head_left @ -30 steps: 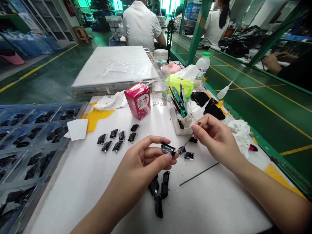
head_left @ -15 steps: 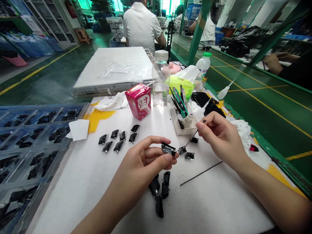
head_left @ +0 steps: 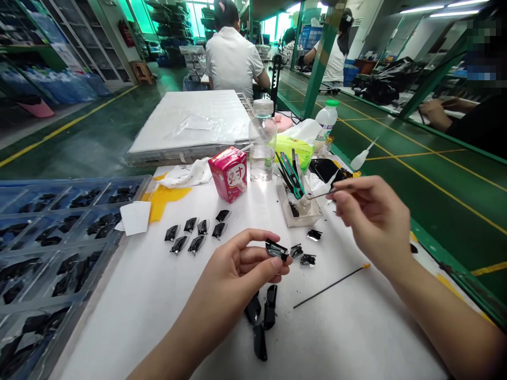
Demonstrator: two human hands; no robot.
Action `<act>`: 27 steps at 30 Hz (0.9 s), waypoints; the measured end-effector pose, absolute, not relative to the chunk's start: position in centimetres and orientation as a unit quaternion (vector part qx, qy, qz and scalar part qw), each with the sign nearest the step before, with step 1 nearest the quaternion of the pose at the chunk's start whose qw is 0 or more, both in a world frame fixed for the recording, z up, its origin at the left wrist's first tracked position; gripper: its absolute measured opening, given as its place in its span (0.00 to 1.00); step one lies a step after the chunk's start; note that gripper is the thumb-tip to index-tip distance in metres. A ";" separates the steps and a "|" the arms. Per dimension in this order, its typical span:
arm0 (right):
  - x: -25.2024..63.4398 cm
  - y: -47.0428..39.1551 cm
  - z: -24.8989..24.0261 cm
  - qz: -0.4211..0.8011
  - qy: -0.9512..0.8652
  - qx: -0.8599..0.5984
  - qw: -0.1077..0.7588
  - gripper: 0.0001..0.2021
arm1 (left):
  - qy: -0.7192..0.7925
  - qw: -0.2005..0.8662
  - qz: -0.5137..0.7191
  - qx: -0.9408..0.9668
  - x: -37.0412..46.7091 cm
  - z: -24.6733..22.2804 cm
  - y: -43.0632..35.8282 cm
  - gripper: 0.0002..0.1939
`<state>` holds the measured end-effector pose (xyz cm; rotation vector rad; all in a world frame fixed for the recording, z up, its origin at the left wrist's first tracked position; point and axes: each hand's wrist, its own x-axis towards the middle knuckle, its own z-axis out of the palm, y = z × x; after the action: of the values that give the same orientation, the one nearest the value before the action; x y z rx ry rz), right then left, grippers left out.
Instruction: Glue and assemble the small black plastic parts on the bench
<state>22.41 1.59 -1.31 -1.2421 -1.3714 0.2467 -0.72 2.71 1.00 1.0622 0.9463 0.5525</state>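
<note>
My left hand (head_left: 253, 258) pinches a small glossy black plastic part (head_left: 276, 250) between thumb and fingers, above the white tabletop. In my right hand (head_left: 372, 216) is a thin metal needle-like rod (head_left: 321, 195), held almost level and pointing left. Its tip is at a little clear bottle (head_left: 306, 203) inside a small white tray (head_left: 303, 219); whether it goes in or only touches, I cannot tell. Just beyond my left fingers lie several small black clips (head_left: 308, 259). Longer black pieces (head_left: 260, 342) rest below that hand, partly hidden by it.
Several black parts with clear film (head_left: 196, 244) lie left of centre. A blue divided box (head_left: 91, 253) of black pieces borders the left. Behind stand a pink drink carton (head_left: 228, 174), a water bottle (head_left: 262, 142) and a tissue pack (head_left: 295, 148). A thin black stick (head_left: 330, 287) lies front right.
My right hand has drawn the rod away from the black part and turned it toward the small bottle. My left hand still holds the part. The camera view has tilted slightly up.
</note>
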 end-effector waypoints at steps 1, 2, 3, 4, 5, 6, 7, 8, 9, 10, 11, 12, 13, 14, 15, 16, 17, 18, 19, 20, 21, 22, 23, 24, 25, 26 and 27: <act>22.4 1.5 -1.4 0.112 -0.609 -0.543 0.567 0.08 | 0.430 0.721 0.251 0.482 -0.7 1.0 2.7 0.12; 22.3 1.4 -1.4 0.113 -0.637 -0.552 0.525 0.10 | 0.432 0.719 0.252 0.483 -0.7 1.1 2.7 0.12; 22.3 1.1 -1.4 0.110 -0.677 -0.556 0.470 0.10 | 0.433 0.719 0.252 0.483 -0.7 1.1 2.8 0.12; 22.2 0.8 -1.5 0.105 -0.725 -0.550 0.402 0.09 | 0.432 0.719 0.254 0.482 -0.7 1.2 2.7 0.12; 22.1 0.5 -1.6 0.096 -0.774 -0.534 0.326 0.07 | 0.432 0.719 0.258 0.480 -0.6 1.2 2.7 0.12; 22.0 0.2 -1.8 0.088 -0.816 -0.513 0.253 0.07 | 0.432 0.718 0.265 0.477 -0.6 1.3 2.7 0.12; 21.9 -0.1 -2.0 0.079 -0.847 -0.490 0.193 0.07 | 0.434 0.716 0.274 0.474 -0.6 1.4 2.6 0.11; 21.8 -0.3 -2.3 0.071 -0.866 -0.471 0.152 0.09 | 0.436 0.714 0.283 0.470 -0.6 1.4 2.6 0.10; 21.7 -0.4 -2.6 0.063 -0.876 -0.461 0.128 0.10 | 0.439 0.711 0.290 0.467 -0.5 1.5 2.5 0.10; 21.6 -0.4 -3.0 0.058 -0.880 -0.458 0.113 0.11 | 0.441 0.709 0.295 0.464 -0.5 1.5 2.5 0.09; 21.5 -0.4 -3.3 0.055 -0.881 -0.458 0.106 0.11 | 0.442 0.708 0.297 0.463 -0.5 1.5 2.4 0.09; 21.4 -0.4 -3.5 0.054 -0.882 -0.457 0.104 0.11 | 0.442 0.709 0.296 0.462 -0.5 1.5 2.4 0.10; 21.3 -0.3 -3.6 0.051 -0.882 -0.457 0.102 0.11 | 0.443 0.709 0.296 0.463 -0.5 1.5 2.4 0.10; 21.2 -0.2 -3.7 0.047 -0.882 -0.458 0.100 0.11 | 0.443 0.708 0.295 0.464 -0.5 1.5 2.4 0.10; 21.2 -0.2 -3.8 0.043 -0.882 -0.459 0.099 0.11 | 0.443 0.707 0.295 0.466 -0.5 1.5 2.4 0.11; 21.1 -0.2 -3.7 0.039 -0.882 -0.458 0.098 0.11 | 0.443 0.706 0.296 0.467 -0.5 1.5 2.4 0.11; 21.0 -0.2 -3.7 0.037 -0.883 -0.457 0.098 0.11 | 0.443 0.704 0.297 0.468 -0.5 1.5 2.4 0.12; 20.9 -0.2 -3.7 0.034 -0.884 -0.456 0.098 0.11 | 0.443 0.704 0.299 0.469 -0.5 1.5 2.4 0.12; 20.9 -0.2 -3.7 0.032 -0.885 -0.455 0.100 0.11 | 0.442 0.703 0.300 0.469 -0.5 1.5 2.4 0.12; 20.8 -0.2 -3.7 0.029 -0.885 -0.453 0.102 0.10 | 0.441 0.704 0.302 0.469 -0.5 1.4 2.4 0.12; 20.8 -0.2 -3.7 0.026 -0.885 -0.452 0.105 0.10 | 0.439 0.704 0.303 0.468 -0.5 1.3 2.4 0.13; 20.8 -0.2 -3.8 0.024 -0.885 -0.451 0.110 0.09 | 0.438 0.705 0.305 0.468 -0.5 1.3 2.4 0.13; 20.8 -0.1 -4.0 0.021 -0.885 -0.451 0.115 0.09 | 0.435 0.706 0.306 0.467 -0.6 1.2 2.5 0.13; 20.9 -0.1 -4.1 0.019 -0.884 -0.452 0.121 0.09 | 0.430 0.709 0.306 0.467 -0.6 1.0 2.5 0.13; 21.0 0.0 -4.3 0.018 -0.882 -0.453 0.128 0.09 | 0.424 0.713 0.305 0.468 -0.7 0.9 2.5 0.14; 21.0 0.1 -4.4 0.016 -0.880 -0.455 0.136 0.08 | 0.416 0.717 0.304 0.470 -0.7 0.9 2.6 0.14; 21.1 0.2 -4.4 0.015 -0.877 -0.457 0.145 0.07 | 0.409 0.721 0.302 0.471 -0.8 0.8 2.6 0.14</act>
<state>21.10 0.20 -4.44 -1.3159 -2.5275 0.0420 -0.81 2.59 0.79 1.0412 0.9042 0.6674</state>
